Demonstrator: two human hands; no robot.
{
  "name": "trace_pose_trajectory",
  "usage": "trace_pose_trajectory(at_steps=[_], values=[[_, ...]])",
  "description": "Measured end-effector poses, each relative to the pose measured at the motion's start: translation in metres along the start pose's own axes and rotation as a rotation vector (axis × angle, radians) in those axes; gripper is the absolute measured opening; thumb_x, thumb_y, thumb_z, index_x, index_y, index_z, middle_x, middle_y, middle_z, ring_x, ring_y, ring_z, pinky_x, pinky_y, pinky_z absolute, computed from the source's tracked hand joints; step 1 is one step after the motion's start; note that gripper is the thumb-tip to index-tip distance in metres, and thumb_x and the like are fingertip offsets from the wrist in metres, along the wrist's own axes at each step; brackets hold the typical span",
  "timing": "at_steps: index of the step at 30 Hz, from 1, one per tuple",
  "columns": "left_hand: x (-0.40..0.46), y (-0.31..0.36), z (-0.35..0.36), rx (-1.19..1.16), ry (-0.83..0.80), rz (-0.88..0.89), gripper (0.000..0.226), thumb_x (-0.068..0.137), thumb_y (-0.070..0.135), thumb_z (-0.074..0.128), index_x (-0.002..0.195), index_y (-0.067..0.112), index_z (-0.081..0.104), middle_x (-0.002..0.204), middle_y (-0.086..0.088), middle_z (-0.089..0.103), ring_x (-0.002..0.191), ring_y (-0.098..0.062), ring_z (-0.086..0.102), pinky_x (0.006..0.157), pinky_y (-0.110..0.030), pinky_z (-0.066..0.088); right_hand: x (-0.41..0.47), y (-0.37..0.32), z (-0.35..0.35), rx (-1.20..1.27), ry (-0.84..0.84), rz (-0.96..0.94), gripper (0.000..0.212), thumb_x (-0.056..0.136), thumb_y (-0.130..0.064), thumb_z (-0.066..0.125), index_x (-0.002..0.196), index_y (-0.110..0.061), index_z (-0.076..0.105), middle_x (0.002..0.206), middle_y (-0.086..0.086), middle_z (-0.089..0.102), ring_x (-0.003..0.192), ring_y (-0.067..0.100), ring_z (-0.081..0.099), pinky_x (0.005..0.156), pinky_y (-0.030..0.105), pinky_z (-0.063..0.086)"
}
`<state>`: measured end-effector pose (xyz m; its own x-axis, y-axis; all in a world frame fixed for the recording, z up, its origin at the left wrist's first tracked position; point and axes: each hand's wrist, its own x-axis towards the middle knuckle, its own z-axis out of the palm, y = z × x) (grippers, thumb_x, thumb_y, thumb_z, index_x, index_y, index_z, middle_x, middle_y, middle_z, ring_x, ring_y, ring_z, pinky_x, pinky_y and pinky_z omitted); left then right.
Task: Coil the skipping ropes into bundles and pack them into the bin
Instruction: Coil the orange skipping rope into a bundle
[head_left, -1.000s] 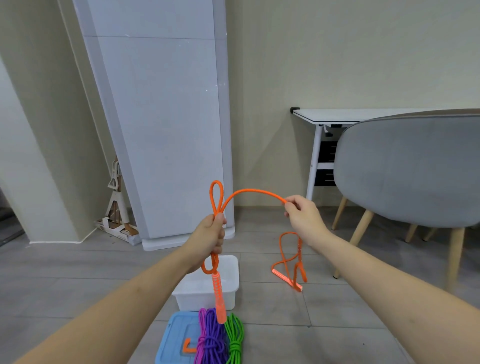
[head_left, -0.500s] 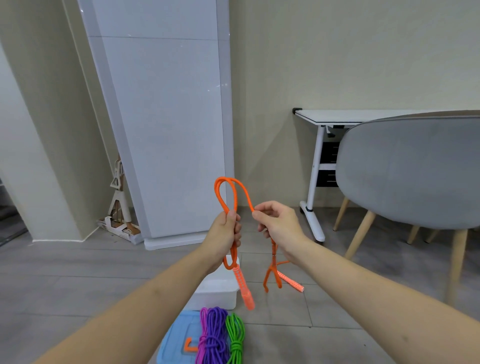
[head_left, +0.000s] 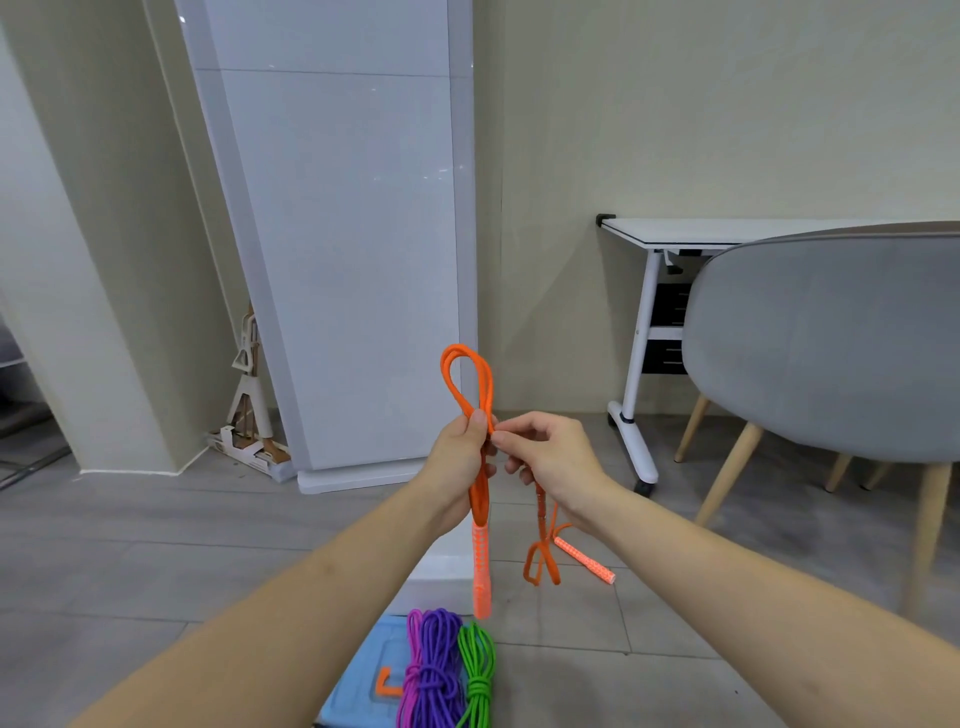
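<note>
- Orange skipping rope (head_left: 470, 384), folded into loops, is gripped in the left hand (head_left: 457, 462); one handle (head_left: 481, 569) hangs below the fist.
- Right hand (head_left: 550, 457) pinches the same rope just beside the left; its free end dangles lower.
- Purple bundle (head_left: 439, 670), magenta bundle (head_left: 413, 675) and green bundle (head_left: 478, 675) lie near, on a blue lid (head_left: 363, 686).
- White bin (head_left: 447, 564) sits on the floor behind the hands.

Soft, even indoor light leaves only faint shadows, a mild sheen marks the white panel (head_left: 337, 234), and wide-angle distortion bends the edges.
</note>
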<state>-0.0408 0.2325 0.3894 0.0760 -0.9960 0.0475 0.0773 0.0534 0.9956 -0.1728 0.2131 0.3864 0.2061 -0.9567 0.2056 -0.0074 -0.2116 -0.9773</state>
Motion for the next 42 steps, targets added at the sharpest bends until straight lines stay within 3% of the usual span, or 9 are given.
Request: trace_pose_trajectory(at_steps=[5, 8, 12, 19, 23, 26, 31, 38, 42], values=[[0.006, 0.011, -0.012, -0.411, 0.046, -0.029, 0.031, 0.111, 0.03, 0.029, 0.095, 0.011, 0.048, 0.08, -0.007, 0.058, 0.075, -0.024, 0.061, 0.076, -0.046, 0.056, 0.0, 0.007, -0.011, -0.033, -0.192, 0.061, 0.004, 0.096, -0.012, 0.069, 0.096, -0.008, 0.067, 0.072, 0.008, 0.068, 0.051, 0.015, 0.041, 0.048, 0.025, 0.03], [0.015, 0.018, -0.026, -0.521, 0.073, -0.03, 0.029, 0.111, 0.033, 0.03, 0.094, 0.015, 0.044, 0.067, 0.001, 0.043, 0.053, -0.014, 0.044, 0.068, -0.037, 0.057, -0.004, 0.013, -0.026, -0.187, -0.35, 0.093, 0.005, 0.096, -0.016, 0.069, 0.096, -0.011, 0.069, 0.064, 0.005, 0.056, 0.051, 0.012, 0.039, 0.049, 0.025, 0.028], [0.021, 0.024, -0.041, -0.526, 0.104, -0.011, 0.029, 0.11, 0.037, 0.031, 0.091, 0.018, 0.043, 0.063, 0.005, 0.036, 0.046, -0.008, 0.026, 0.041, -0.02, 0.03, -0.007, 0.025, -0.047, -0.392, -0.456, 0.12, 0.014, 0.097, -0.021, 0.068, 0.095, -0.007, 0.069, 0.06, -0.001, 0.046, 0.052, 0.012, 0.039, 0.05, 0.027, 0.032], [0.027, 0.037, -0.07, -0.612, 0.245, 0.013, 0.031, 0.11, 0.039, 0.031, 0.09, 0.018, 0.043, 0.062, 0.006, 0.037, 0.045, -0.007, 0.024, 0.038, -0.019, 0.024, -0.01, 0.045, -0.089, -0.417, -0.528, 0.284, 0.022, 0.098, -0.017, 0.067, 0.108, 0.002, 0.065, 0.057, -0.003, 0.05, 0.054, 0.012, 0.049, 0.075, 0.041, 0.051], [0.024, 0.036, -0.07, -0.574, 0.23, -0.002, 0.03, 0.109, 0.039, 0.032, 0.092, 0.018, 0.044, 0.063, 0.005, 0.038, 0.047, -0.008, 0.023, 0.039, -0.02, 0.024, -0.011, 0.05, -0.095, -0.49, -0.562, 0.28, 0.017, 0.098, -0.019, 0.066, 0.096, -0.002, 0.069, 0.073, 0.013, 0.064, 0.071, 0.022, 0.061, 0.078, 0.041, 0.053], [0.022, 0.036, -0.061, -0.595, 0.189, -0.005, 0.031, 0.109, 0.04, 0.032, 0.092, 0.017, 0.044, 0.064, 0.005, 0.038, 0.047, -0.008, 0.024, 0.04, -0.02, 0.025, -0.009, 0.055, -0.091, -0.635, -0.518, 0.201, 0.007, 0.09, -0.026, 0.074, 0.094, -0.022, 0.071, 0.09, -0.002, 0.072, 0.086, 0.01, 0.065, 0.094, 0.038, 0.054], [0.017, 0.035, -0.032, -0.618, 0.093, 0.014, 0.032, 0.11, 0.038, 0.03, 0.088, 0.018, 0.043, 0.065, 0.004, 0.034, 0.048, -0.008, 0.024, 0.044, -0.02, 0.027, -0.009, 0.051, -0.056, -0.472, -0.403, 0.194, 0.062, 0.074, -0.029, 0.084, 0.128, -0.037, 0.054, 0.124, -0.005, 0.063, 0.117, 0.011, 0.061, 0.096, 0.029, 0.054], [0.013, 0.031, -0.014, -0.526, 0.071, 0.021, 0.029, 0.11, 0.037, 0.031, 0.093, 0.016, 0.044, 0.066, 0.003, 0.039, 0.05, -0.011, 0.03, 0.048, -0.023, 0.034, -0.015, 0.045, -0.004, -0.198, -0.504, 0.099, 0.034, 0.086, -0.011, 0.077, 0.117, -0.004, 0.064, 0.109, 0.022, 0.073, 0.097, 0.022, 0.071, 0.099, 0.039, 0.056], [0.015, 0.034, -0.021, -0.453, 0.138, 0.066, 0.029, 0.11, 0.038, 0.031, 0.097, 0.016, 0.043, 0.066, 0.002, 0.043, 0.05, -0.012, 0.036, 0.05, -0.025, 0.04, -0.019, 0.039, -0.009, -0.192, -0.504, 0.076, 0.01, 0.101, -0.009, 0.061, 0.097, 0.0, 0.064, 0.086, 0.019, 0.07, 0.078, 0.021, 0.068, 0.081, 0.031, 0.058]])
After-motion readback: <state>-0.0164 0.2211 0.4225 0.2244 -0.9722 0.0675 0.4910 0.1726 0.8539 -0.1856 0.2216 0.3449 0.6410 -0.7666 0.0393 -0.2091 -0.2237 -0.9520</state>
